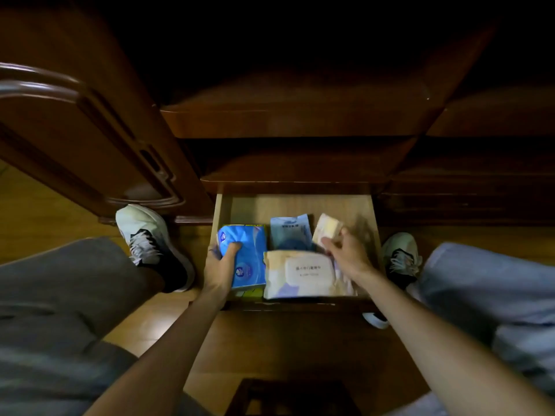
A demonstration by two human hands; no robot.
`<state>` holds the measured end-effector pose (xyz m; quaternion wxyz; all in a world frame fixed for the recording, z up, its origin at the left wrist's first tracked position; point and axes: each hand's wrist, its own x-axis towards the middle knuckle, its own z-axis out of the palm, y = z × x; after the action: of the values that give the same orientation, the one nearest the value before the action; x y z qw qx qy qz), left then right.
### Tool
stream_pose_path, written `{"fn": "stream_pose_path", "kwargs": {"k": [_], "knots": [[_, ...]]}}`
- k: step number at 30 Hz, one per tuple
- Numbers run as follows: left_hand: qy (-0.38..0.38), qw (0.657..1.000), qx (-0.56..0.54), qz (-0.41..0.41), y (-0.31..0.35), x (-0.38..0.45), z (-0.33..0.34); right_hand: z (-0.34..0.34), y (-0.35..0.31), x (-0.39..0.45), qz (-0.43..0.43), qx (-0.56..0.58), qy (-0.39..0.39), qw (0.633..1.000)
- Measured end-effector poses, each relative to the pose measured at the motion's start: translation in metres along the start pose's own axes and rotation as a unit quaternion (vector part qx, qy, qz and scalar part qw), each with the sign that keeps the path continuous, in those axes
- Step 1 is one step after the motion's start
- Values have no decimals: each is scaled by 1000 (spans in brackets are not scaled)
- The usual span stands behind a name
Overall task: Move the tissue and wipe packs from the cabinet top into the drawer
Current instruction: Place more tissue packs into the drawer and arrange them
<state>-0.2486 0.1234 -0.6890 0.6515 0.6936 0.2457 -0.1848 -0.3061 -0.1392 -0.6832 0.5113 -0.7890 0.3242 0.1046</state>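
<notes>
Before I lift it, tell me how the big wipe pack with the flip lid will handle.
The wipe pack looks soft-sided, so it will probably sag at the ends. Its glossy wrapper may be slippery. The stiff-looking lid probably offers the firmest place to press.

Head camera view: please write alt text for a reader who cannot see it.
Two hands place packs into an open wooden drawer: the left hand grips a blue tissue pack, the right hand holds a small yellow pack. A large wipe pack lies between them.
</notes>
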Motion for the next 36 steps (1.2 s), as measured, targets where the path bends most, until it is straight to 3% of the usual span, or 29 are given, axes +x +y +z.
{"fn": "stream_pose_path", "kwargs": {"k": [4,6,8,10,12,15,17,19,21,22,26,29,33,36], "knots": [[22,1000,-4,-11,-5,-1,-4,17,10,-11,-30,-109,-105,988],[15,1000,-14,-12,-4,-3,-3,23,9,-10,-80,-197,-109,971],[8,1000,-18,-3,-3,-3,-2,22,9,-6,-89,-213,-95,968],[18,1000,-22,5,0,-1,-1,14,9,1,-65,-146,-51,986],[35,998,-47,3,4,2,-3,4,7,9,-27,-81,44,995],[69,993,-101,3,9,5,-9,-8,3,17,56,26,183,981],[81,990,-118,-2,12,6,-12,-6,0,16,91,46,235,967],[75,989,-131,-5,12,5,-13,9,2,9,146,0,160,976],[57,991,-124,5,10,3,-12,37,3,-7,246,3,-19,969],[50,992,-112,14,9,2,-11,48,5,-15,249,-36,-71,965],[36,996,-79,32,3,0,-7,48,3,-10,96,-157,-2,983],[30,997,-65,23,0,0,-5,29,0,-7,58,-64,-61,994],[35,997,-67,25,-3,1,-4,28,-6,0,129,71,-160,976],[51,996,-70,34,0,1,-8,56,-6,11,195,191,-196,942]]}}
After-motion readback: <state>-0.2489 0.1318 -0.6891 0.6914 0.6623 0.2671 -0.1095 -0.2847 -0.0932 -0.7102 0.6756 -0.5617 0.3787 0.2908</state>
